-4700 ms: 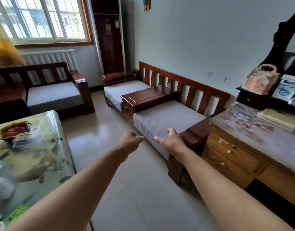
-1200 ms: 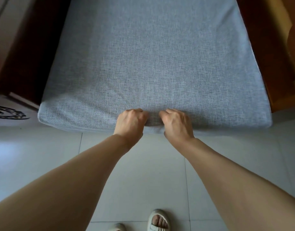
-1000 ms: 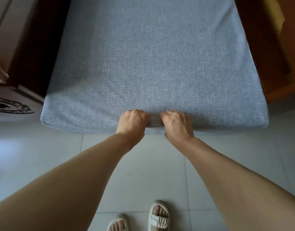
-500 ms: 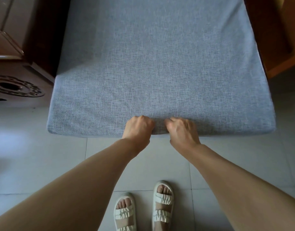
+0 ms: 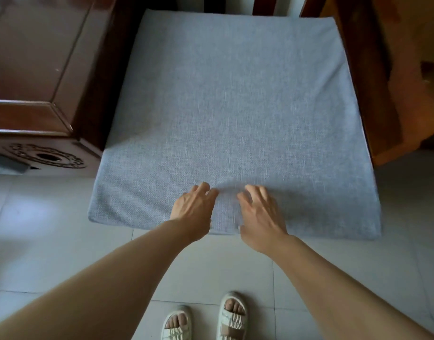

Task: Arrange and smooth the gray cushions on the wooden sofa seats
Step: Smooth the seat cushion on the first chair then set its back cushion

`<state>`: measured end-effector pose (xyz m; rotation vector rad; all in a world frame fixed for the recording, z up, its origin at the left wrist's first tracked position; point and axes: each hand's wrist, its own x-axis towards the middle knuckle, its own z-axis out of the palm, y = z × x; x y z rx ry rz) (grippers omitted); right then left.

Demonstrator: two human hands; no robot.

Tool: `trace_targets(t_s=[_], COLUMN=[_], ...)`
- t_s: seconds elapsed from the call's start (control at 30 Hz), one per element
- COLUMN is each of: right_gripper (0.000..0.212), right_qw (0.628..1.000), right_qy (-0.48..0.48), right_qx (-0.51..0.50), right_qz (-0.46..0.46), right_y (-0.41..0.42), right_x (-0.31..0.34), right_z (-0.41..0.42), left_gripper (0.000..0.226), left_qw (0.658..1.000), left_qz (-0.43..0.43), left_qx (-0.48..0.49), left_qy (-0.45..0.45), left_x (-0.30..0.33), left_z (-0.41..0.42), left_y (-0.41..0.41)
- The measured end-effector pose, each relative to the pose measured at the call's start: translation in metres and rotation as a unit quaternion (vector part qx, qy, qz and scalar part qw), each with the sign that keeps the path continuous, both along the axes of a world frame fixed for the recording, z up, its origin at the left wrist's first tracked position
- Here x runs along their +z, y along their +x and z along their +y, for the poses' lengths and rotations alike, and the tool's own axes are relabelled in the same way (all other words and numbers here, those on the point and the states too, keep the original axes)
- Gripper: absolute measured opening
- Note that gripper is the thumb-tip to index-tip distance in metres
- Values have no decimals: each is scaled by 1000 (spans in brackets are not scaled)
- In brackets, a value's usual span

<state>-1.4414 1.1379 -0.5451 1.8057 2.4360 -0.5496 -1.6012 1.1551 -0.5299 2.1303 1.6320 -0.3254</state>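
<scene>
A gray woven cushion (image 5: pixel 235 106) lies flat on the wooden sofa seat and fills the middle of the view; its front edge overhangs the tiled floor. My left hand (image 5: pixel 193 209) and my right hand (image 5: pixel 260 214) rest side by side on the cushion's front edge near its middle, fingers loosely spread and pointing away from me, palms down on the fabric. Neither hand holds anything. A slight ripple in the fabric shows between the two hands.
A dark wooden armrest box (image 5: pixel 34 69) with a carved front stands to the left of the cushion. A lighter wooden armrest (image 5: pixel 392 94) borders the right side. Backrest slats (image 5: pixel 262 3) show at the top. My sandalled feet (image 5: pixel 206 320) stand on pale floor tiles.
Both hands were fists gripping the cushion's front edge; now they have let go and lie open on top. The view has pulled back, showing the whole cushion.
</scene>
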Motion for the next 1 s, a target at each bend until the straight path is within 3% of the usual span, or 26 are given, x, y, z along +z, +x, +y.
trace_targets(t_s=[0.1,0.5,0.77,0.9,1.0], right_gripper=[52,53,72,70,68], right_qw=[1000,999,999,999,998], right_qy=[-9,28,-9,-27,17], right_qx=[7,41,25,-6,-41], right_qz=[5,-7,24,34,37], right_y=[1,-37,-117,-150,-163], right_x=[27,106,74,40,40], right_z=[29,180,310,371,431], left_gripper=[59,57,49,51,56], left_qw=[1000,996,993,994,990], left_qz=[7,12,9,-4,-7], left_qx=[25,66,92,91,121], left_qy=[-4,60,76,56,77], left_x=[28,96,65,43,43], left_z=[27,159,304,363,414], left_y=[3,-33,-102,-129,-142])
